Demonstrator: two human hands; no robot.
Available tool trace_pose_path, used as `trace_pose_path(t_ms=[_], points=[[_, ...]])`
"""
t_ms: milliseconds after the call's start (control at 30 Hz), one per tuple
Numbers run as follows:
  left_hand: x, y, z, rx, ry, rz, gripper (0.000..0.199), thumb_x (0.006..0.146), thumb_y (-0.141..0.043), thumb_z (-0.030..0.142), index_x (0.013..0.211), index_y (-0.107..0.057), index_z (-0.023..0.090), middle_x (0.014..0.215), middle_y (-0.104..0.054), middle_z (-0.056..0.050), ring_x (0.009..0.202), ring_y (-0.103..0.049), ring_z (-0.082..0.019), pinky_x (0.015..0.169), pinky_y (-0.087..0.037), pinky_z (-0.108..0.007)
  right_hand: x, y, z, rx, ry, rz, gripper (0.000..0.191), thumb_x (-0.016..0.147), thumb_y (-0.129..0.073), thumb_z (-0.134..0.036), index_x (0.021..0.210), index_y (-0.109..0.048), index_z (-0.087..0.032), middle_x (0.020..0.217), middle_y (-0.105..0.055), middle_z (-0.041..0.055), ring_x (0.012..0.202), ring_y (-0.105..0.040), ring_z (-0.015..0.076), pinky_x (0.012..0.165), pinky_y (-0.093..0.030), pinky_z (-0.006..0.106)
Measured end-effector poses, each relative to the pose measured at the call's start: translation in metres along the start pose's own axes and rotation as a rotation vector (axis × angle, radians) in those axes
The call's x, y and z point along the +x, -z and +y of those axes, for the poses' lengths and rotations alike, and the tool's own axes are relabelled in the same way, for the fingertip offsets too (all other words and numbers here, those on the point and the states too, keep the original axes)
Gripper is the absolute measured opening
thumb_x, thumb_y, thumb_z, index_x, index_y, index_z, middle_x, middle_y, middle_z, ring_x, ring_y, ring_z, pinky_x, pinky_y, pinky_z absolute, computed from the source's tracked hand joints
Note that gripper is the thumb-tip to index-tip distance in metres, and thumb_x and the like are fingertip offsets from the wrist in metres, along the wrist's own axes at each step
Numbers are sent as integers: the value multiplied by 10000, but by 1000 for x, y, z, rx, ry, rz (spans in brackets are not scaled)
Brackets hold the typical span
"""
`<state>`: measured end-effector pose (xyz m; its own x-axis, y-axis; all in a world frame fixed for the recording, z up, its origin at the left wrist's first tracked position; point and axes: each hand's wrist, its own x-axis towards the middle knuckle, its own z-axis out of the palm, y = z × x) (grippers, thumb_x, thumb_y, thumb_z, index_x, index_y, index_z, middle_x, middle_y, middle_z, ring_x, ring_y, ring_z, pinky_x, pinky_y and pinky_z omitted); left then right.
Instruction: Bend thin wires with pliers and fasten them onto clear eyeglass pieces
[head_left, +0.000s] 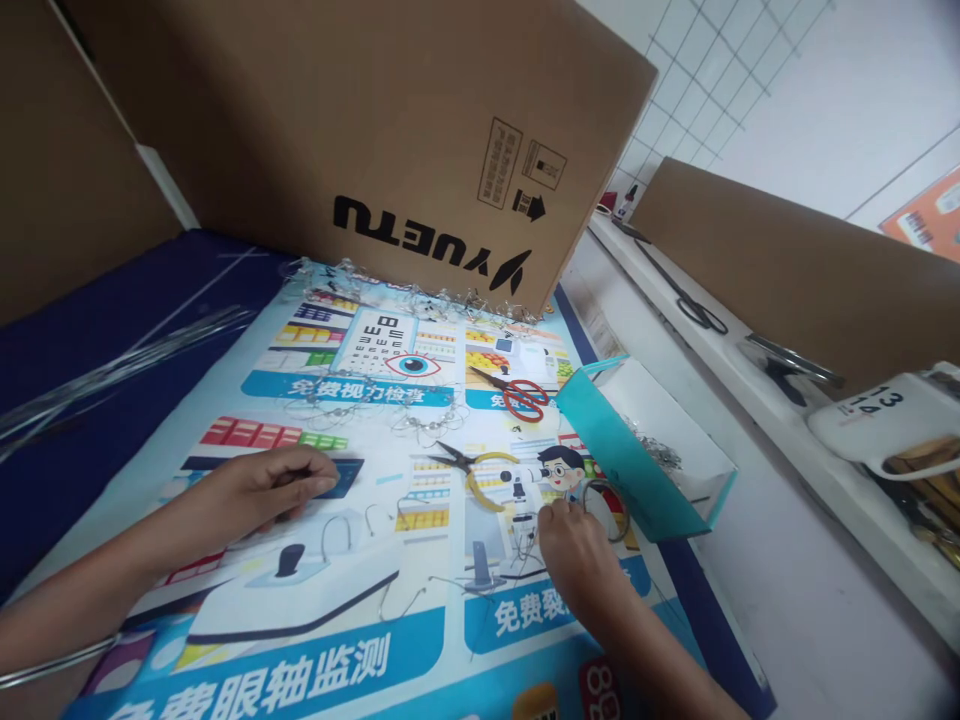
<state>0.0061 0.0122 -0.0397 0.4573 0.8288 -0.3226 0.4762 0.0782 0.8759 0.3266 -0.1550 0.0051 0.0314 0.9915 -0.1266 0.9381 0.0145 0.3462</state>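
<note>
Over the printed poster (420,480), my left hand (289,482) is on the left with thumb and fingers pressed together; what lies between them is too small to make out. My right hand (574,540) is curled closed near a loop of wire (611,505), and its contents are hidden. Between the hands, yellow-handled pliers (480,472) rest with their jaws apart. Farther back lie red-handled scissors (517,393). Thin bent wires (401,600) are scattered between the hands. A teal box (637,450) on the right holds small metal pieces.
A large cardboard box (390,130) stands at the back, with tangled wire pieces (420,298) along its foot. Long wires (120,375) lie on the dark blue left side. A ledge (750,390) at right carries black scissors (697,312) and a white mug (885,420).
</note>
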Motion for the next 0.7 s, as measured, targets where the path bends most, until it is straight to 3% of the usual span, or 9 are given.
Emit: trace_pose_path(t_ms=[33,133,300,433,567,700], points=[[0,1,-1,17,-26,-71,247,746,-554,442,868,-586,229,569,-538,75,443,-391,-65,435,-269,-146,1,-1,4,19,6,4,148,757,-456,-27,807,-549,-130,769,-582,106,668,-549,200,516,-337,265],[-2,2,0,-30,-63,-85,265,776,-524,449,856,-559,198,563,-524,56,430,-385,-72,408,-264,-161,3,-6,17,89,43,24,59,737,-518,-111,771,-533,-157,740,-581,63,663,-543,175,520,-300,248],[-5,1,6,-141,-136,-7,266,767,-541,432,794,-550,168,568,-517,32,452,-436,-87,418,-323,-183,3,-12,32,210,31,85,61,745,-488,-144,697,-480,-180,640,-536,15,574,-487,134,495,-208,248],[-9,-1,15,-210,-171,98,243,778,-536,405,769,-550,162,588,-539,17,496,-471,-97,450,-358,-191,2,0,36,189,29,240,99,767,-453,-174,670,-461,-191,641,-515,21,575,-464,142,494,-179,265],[-20,-12,34,-288,-191,129,211,785,-542,376,761,-541,167,588,-541,17,507,-468,-93,463,-367,-191,12,27,20,171,126,343,91,756,-459,-180,668,-478,-192,647,-510,33,582,-446,150,513,-206,269],[-40,-35,59,-438,-150,-3,241,788,-543,403,742,-539,167,604,-546,8,498,-477,-90,431,-345,-185,31,48,-21,167,275,424,95,746,-457,-115,700,-517,-171,672,-514,62,631,-443,172,546,-237,286]])
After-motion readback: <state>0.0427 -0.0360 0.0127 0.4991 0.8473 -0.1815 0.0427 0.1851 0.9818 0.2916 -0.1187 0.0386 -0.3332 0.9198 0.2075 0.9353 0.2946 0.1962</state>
